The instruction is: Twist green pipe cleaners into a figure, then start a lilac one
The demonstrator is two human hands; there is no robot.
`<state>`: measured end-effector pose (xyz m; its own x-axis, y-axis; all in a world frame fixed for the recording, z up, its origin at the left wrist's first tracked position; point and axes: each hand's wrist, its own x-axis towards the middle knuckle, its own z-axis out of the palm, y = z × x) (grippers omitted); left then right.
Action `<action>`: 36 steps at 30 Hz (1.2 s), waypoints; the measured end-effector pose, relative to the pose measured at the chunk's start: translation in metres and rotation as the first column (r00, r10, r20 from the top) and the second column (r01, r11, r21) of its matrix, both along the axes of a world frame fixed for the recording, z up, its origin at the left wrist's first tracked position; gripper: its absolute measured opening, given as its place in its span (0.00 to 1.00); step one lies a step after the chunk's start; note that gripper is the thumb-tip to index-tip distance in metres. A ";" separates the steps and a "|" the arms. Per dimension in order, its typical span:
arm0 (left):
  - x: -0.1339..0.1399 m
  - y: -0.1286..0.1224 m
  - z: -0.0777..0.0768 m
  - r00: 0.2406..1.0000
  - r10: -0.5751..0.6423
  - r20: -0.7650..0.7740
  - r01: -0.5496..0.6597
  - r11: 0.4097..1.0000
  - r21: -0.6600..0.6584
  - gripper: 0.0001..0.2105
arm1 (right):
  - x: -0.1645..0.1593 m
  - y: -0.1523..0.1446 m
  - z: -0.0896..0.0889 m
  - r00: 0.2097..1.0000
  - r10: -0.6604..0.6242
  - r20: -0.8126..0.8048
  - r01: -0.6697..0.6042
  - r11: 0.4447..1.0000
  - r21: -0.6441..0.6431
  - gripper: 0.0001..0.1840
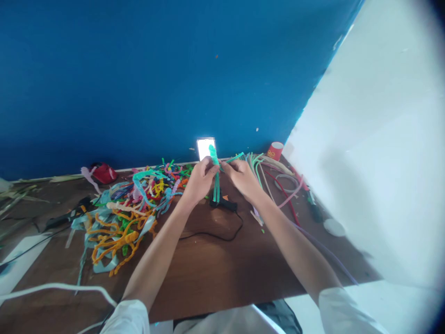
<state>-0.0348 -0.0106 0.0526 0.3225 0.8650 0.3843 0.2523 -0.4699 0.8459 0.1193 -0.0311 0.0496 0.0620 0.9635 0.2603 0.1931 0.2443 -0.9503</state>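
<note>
My left hand (202, 178) is closed round a bundle of green pipe cleaners (213, 155), its coiled top standing above my fingers and its straight stems hanging below. Beside it, the thumb and fingers of my right hand (241, 176) pinch a loose green strand that sticks out to the upper right. Both hands are close together over the middle of the table. Behind the coiled top a lit phone screen (204, 147) leans on the wall. Below the stems lies a black corded tool (224, 203), partly covered; its kind is unclear.
A tangled heap of coloured pipe cleaners (139, 199) spreads over the left of the brown table (215, 269). More green pipe cleaners (256, 164) lie right of my hands. A red paper cup (275, 150) stands by the blue wall. A white cable (62, 286) crosses the lower left.
</note>
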 end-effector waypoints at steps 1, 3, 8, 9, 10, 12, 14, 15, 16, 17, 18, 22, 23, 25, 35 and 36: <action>0.000 -0.002 0.003 0.998 0.012 -0.065 -0.010 0.999 0.033 0.07 | 0.002 0.001 0.000 0.994 0.046 -0.098 -0.056 0.993 -0.101 0.21; -0.001 -0.006 0.010 0.978 0.054 -0.200 -0.035 0.995 0.098 0.07 | 0.005 0.003 0.002 0.931 0.142 -0.338 -0.241 0.931 -0.273 0.19; -0.002 -0.008 0.011 0.967 0.092 -0.237 -0.072 0.993 0.094 0.07 | 0.011 0.004 0.004 0.762 0.262 -0.593 -0.509 0.808 -0.298 0.13; -0.002 -0.006 0.009 0.978 0.077 -0.192 -0.067 0.996 0.056 0.08 | 0.011 0.004 0.004 0.774 0.270 -0.572 -0.494 0.823 -0.279 0.13; -0.002 -0.005 0.007 0.989 0.060 -0.132 -0.060 0.998 0.008 0.09 | 0.012 0.004 0.004 0.798 0.277 -0.535 -0.469 0.844 -0.262 0.12; -0.002 -0.002 0.003 0.999 0.043 0.002 -0.042 0.994 -0.099 0.11 | 0.014 0.005 0.003 0.874 0.270 -0.403 -0.378 0.900 -0.218 0.12; -0.002 -0.002 0.001 0.992 0.051 0.112 -0.027 0.978 -0.206 0.13 | 0.019 0.006 0.004 0.965 0.182 -0.190 -0.202 0.975 -0.094 0.16; -0.002 -0.002 0.001 0.986 0.058 0.153 -0.017 0.967 -0.255 0.14 | 0.023 0.007 0.004 0.991 0.109 -0.075 -0.109 0.994 0.008 0.19; -0.002 -0.002 0.002 0.980 0.062 0.189 -0.003 0.955 -0.296 0.14 | 0.026 0.008 0.004 0.999 0.036 0.028 -0.039 0.992 0.120 0.21; -0.003 -0.002 0.003 0.973 0.061 0.222 0.016 0.944 -0.330 0.15 | 0.030 0.008 0.005 0.993 -0.021 0.117 -0.006 0.974 0.226 0.23; -0.003 -0.003 0.004 0.965 0.054 0.256 0.043 0.933 -0.358 0.15 | 0.033 0.009 0.006 0.979 -0.054 0.196 -0.012 0.948 0.317 0.23; -0.004 -0.005 0.009 0.917 -0.005 0.399 0.192 0.881 -0.432 0.17 | 0.040 0.006 0.008 0.853 -0.173 0.492 -0.158 0.814 0.560 0.15; -0.003 -0.005 0.010 0.907 -0.015 0.421 0.219 0.870 -0.442 0.17 | 0.040 0.005 0.008 0.801 -0.226 0.555 -0.184 0.788 0.587 0.14; -0.002 -0.006 0.009 0.901 -0.032 0.433 0.245 0.860 -0.447 0.17 | 0.037 0.002 0.007 0.697 -0.310 0.647 -0.214 0.771 0.600 0.13; 0.001 -0.004 0.008 0.998 0.063 -0.016 -0.063 0.997 -0.035 0.09 | 0.015 0.003 0.002 0.804 -0.241 0.543 -0.033 0.895 0.445 0.20; 0.000 -0.006 0.010 0.987 0.113 -0.114 -0.109 0.993 0.044 0.07 | 0.014 0.005 0.002 0.864 -0.154 0.480 -0.041 0.927 0.372 0.20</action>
